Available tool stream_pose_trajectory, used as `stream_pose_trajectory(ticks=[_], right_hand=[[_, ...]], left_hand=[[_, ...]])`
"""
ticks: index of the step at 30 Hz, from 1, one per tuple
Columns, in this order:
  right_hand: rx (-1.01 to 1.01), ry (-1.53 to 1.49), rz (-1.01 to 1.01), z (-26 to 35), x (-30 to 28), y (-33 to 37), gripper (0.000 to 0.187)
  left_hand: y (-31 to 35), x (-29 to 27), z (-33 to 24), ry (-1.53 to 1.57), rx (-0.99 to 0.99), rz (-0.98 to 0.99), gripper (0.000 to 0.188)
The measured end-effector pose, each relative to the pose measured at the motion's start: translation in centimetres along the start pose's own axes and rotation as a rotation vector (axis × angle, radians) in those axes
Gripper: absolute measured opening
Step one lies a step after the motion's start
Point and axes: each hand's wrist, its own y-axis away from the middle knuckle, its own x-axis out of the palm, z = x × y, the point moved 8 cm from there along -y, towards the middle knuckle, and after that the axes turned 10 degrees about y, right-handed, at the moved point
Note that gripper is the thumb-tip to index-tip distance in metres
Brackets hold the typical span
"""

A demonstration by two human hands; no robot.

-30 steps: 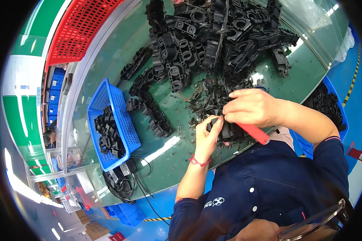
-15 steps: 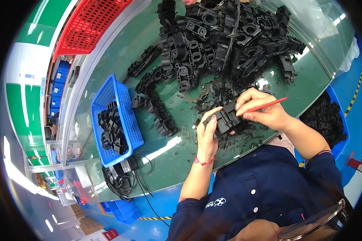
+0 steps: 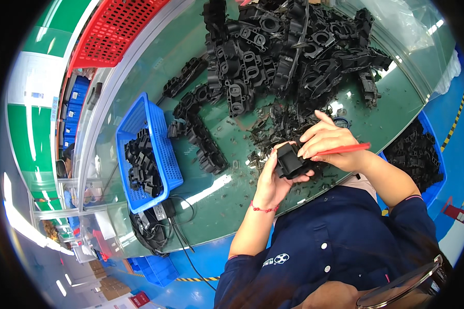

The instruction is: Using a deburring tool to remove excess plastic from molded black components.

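A black molded plastic part [image 3: 291, 162] rests in my left hand [image 3: 273, 181], with the fingers curled beneath it and the thumb along its near left side. At its right edge is my right hand [image 3: 334, 146], fingertips touching or very close to the part. A slim red-handled tool [image 3: 351, 149] is held in that hand and sticks out past the knuckles to the right; its working tip is hidden. Just beyond both hands lies a heap of small black scraps [image 3: 278, 123] on the green tabletop [image 3: 219, 203].
A tall pile of black molded parts [image 3: 288, 51] covers the far side. To the left, a blue basket [image 3: 176, 172] holds smaller black pieces, near cables and an adapter [image 3: 162, 212]. A blue bin [image 3: 427, 193] of black parts stands at the right, and a red crate [image 3: 105, 38] is at far left.
The black part has been turned and tilted in my left hand, now showing a different face. My right fingers have shifted, and the red tool lies flatter than before.
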Motion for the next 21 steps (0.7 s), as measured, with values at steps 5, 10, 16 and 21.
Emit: stream_pose_trajectory(ticks=[5,10,16,21], right_hand=[[-0.198,0.279,-0.174,1.7,-1.0,0.3,0.011],[0.044,0.363,-0.479,-0.8,-4.2,1.4,0.01],[0.379,-0.2,-0.381,-3.4,-2.5,2.8,0.017],[0.259,-0.259,-0.371,-1.9,-0.9,2.3,0.016]], left_hand=[[0.4,2.3,0.8,0.246,-0.09,0.161,0.052],[0.5,1.5,-0.3,-0.201,0.224,0.121,0.059],[1.1,1.5,-1.7,-0.514,0.535,-0.01,0.069],[1.2,2.7,-2.2,-0.475,0.576,-0.098,0.101]])
